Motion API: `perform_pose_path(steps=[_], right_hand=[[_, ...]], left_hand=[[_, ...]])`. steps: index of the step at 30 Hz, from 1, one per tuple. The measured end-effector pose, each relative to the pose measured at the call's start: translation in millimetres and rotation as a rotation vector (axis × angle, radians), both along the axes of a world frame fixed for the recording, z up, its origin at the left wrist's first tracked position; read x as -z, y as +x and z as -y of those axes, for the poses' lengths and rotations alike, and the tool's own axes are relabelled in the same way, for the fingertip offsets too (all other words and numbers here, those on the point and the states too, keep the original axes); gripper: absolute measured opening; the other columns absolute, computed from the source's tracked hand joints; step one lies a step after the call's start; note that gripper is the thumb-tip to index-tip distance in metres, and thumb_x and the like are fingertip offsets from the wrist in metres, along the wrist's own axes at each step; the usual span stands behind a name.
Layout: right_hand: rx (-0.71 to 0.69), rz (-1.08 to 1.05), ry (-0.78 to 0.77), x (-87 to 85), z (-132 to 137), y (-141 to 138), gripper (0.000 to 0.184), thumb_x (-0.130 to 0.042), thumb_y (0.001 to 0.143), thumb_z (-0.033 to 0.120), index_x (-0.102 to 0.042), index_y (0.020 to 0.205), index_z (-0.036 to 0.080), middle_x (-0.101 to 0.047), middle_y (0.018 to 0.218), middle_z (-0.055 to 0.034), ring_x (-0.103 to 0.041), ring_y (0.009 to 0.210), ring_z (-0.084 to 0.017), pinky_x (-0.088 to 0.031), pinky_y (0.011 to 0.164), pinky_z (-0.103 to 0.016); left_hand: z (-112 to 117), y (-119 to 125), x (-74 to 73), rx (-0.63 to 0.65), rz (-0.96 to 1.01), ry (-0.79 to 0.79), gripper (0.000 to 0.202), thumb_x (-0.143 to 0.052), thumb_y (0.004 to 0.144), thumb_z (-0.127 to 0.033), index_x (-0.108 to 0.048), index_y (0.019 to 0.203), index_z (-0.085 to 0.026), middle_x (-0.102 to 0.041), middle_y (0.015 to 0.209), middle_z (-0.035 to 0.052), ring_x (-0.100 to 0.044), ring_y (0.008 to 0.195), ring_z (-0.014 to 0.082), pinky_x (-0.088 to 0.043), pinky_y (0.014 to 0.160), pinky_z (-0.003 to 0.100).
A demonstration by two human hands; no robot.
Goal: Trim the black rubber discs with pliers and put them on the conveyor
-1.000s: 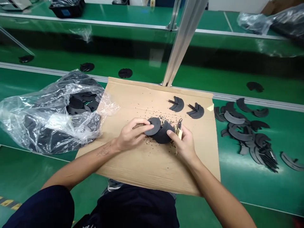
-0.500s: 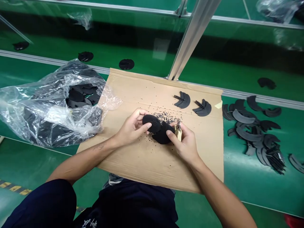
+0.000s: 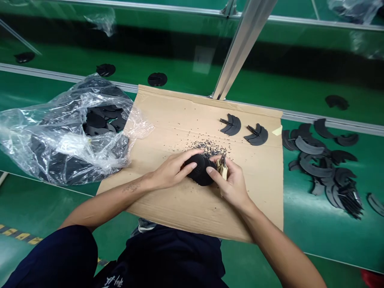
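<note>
Black flat round plastic pieces [image 3: 200, 173] are held between my hands over the cardboard sheet [image 3: 168, 204]. My left hand [image 3: 172, 170] is closed on their left side, thumb on top. With thumb and fingers, my right hand [image 3: 229, 178] grips the right side and also keeps a small pair of nippers [image 3: 222, 167] with pale yellow handles, jaws pointing away from me. Where one black piece ends and the other begins is hard to make out. Small black scraps [image 3: 207, 147] lie scattered just beyond my fingers.
Two crescent-shaped black pieces [image 3: 230, 125] with thin rods lie farther back on the cardboard. At left sits a clear plastic bag [image 3: 60, 136] of black parts. Curved black parts [image 3: 315, 166] are heaped at right. A metal post [image 3: 243, 52] rises behind.
My left hand has brought its round black piece right and slightly down, against the piece in my right hand. The two pieces now overlap. The nippers stay in my right hand.
</note>
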State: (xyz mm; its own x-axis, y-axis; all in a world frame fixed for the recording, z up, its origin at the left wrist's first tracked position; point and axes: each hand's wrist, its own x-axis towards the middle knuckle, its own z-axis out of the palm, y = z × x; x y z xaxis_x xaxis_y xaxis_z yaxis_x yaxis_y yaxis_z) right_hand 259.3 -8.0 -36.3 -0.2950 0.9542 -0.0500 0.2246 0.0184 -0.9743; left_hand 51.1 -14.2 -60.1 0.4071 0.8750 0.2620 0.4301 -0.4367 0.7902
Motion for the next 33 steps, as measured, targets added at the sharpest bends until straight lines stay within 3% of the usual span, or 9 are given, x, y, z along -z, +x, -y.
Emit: perform_pose_path(steps=[7,12,14,17,20,25,33], right_hand=[[-0.046,0.079,0.085,-3.2,-3.0,2.1,0.022,-0.065,0.089,0.043,-0.061,0.09,0.022,-0.058,0.074,0.0017,-0.05,0.064,-0.013,-0.044,0.063,-0.028],[-0.109,0.171,0.247,-1.5,-2.0,2.8,0.018,-0.065,0.091,0.04,-0.064,0.092,0.022,-0.068,0.081,-0.0016,-0.06,0.071,-0.016,-0.049,0.07,-0.03],[-0.089,0.149,0.333,-0.3,0.5,2.3,0.012,-0.065,0.091,0.034,-0.064,0.092,0.022,-0.069,0.083,-0.0023,-0.062,0.072,-0.016,-0.051,0.07,-0.03],[-0.038,0.078,0.447,1.5,4.2,1.0,0.006,-0.068,0.089,0.026,-0.064,0.092,0.023,-0.072,0.086,-0.0042,-0.066,0.076,-0.018,-0.054,0.07,-0.032],[-0.003,0.017,0.556,5.1,6.0,-0.9,0.011,-0.07,0.086,0.017,-0.065,0.093,0.023,-0.073,0.085,-0.0041,-0.068,0.075,-0.018,-0.056,0.069,-0.034],[-0.029,-0.031,0.708,11.7,5.4,-2.0,0.024,-0.071,0.081,0.007,-0.066,0.097,0.024,-0.074,0.087,-0.0038,-0.07,0.075,-0.018,-0.057,0.068,-0.034],[-0.056,-0.017,0.711,13.8,5.4,-0.8,0.026,-0.069,0.081,0.006,-0.066,0.1,0.024,-0.076,0.091,-0.0048,-0.072,0.076,-0.019,-0.059,0.068,-0.035]], left_hand=[[0.9,-1.4,-2.0,0.023,-0.015,0.084,0.04,-0.047,0.102,-0.025,-0.051,0.142,-0.021,-0.066,0.136,0.0094,-0.065,0.126,0.0197,-0.055,0.108,0.036],[4.7,-0.2,-1.1,0.076,-0.089,0.17,0.043,-0.047,0.102,-0.026,-0.048,0.146,-0.022,-0.069,0.127,0.0107,-0.069,0.112,0.0187,-0.059,0.097,0.034],[4.6,0.4,-2.8,0.033,0.009,0.131,0.042,-0.054,0.1,-0.03,-0.052,0.142,-0.021,-0.073,0.116,0.0091,-0.071,0.103,0.0168,-0.061,0.091,0.031],[2.4,1.5,-6.4,-0.026,0.253,0.088,0.033,-0.07,0.091,-0.035,-0.069,0.12,-0.019,-0.075,0.098,0.0058,-0.07,0.089,0.0142,-0.06,0.081,0.026],[1.2,3.8,-8.5,-0.04,0.399,0.112,0.029,-0.077,0.084,-0.037,-0.075,0.107,-0.018,-0.074,0.093,0.0058,-0.069,0.086,0.0129,-0.059,0.078,0.024],[2.4,5.5,-10.2,-0.02,0.411,0.171,0.029,-0.072,0.09,-0.031,-0.074,0.115,-0.016,-0.073,0.099,0.0085,-0.069,0.092,0.0125,-0.059,0.082,0.024],[3.2,-0.1,-12.4,-0.011,0.374,0.255,0.025,-0.074,0.088,-0.022,-0.075,0.112,-0.016,-0.076,0.097,0.0089,-0.071,0.09,0.0129,-0.059,0.08,0.024]])
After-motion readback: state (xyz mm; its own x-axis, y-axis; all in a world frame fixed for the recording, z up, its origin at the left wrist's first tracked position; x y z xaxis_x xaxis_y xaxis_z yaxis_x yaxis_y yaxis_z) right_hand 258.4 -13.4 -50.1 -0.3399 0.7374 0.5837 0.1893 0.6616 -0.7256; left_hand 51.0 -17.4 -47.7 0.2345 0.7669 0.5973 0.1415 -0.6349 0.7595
